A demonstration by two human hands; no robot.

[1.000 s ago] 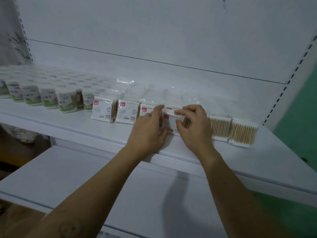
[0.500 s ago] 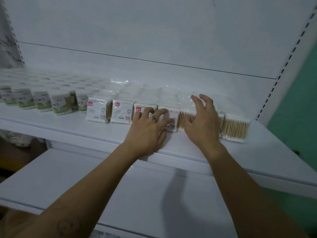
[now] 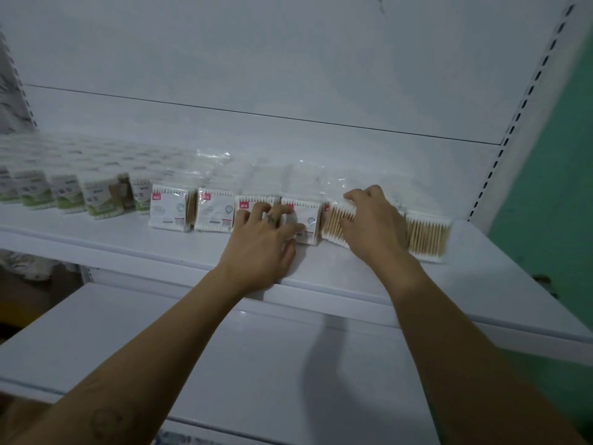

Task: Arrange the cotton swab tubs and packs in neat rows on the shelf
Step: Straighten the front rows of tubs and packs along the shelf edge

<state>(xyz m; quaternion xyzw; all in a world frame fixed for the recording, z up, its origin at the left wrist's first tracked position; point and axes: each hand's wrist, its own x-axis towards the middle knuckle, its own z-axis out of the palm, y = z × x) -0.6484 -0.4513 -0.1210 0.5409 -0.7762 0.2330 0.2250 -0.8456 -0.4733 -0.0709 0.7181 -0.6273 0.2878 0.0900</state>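
Nearest: the lower shelf (image 3: pixel 224 364) is lying bare and white under both forearms.

Above it, both hands are reaching over the front edge of the shelf (image 3: pixel 481 284) to the front row of packs.

Left hand (image 3: pixel 263 239): fingers are spreading, loosely bent, pressing on the fronts of two red-label packs (image 3: pixel 305 220) in mid-row; not closing round either one.

Right hand (image 3: pixel 372 226): fingers are curling over the top of a wooden-stick pack (image 3: pixel 337 220), thumb at its front, grasping it. This pack is tilting slightly, touching the red-label pack on its left.

An end pack (image 3: pixel 428 236) is standing just right of that hand, sticks showing.

Further left, two more red-label packs are standing upright side by side, then green-labelled tubs (image 3: pixel 99 197) are running off in rows, blurred.

Behind the front row, more clear-wrapped packs are sitting; too hazy to count.

Farthest: the white back panel (image 3: pixel 288 75), a slotted upright (image 3: pixel 513 123) and a green wall (image 3: pixel 561 155) are closing the view.
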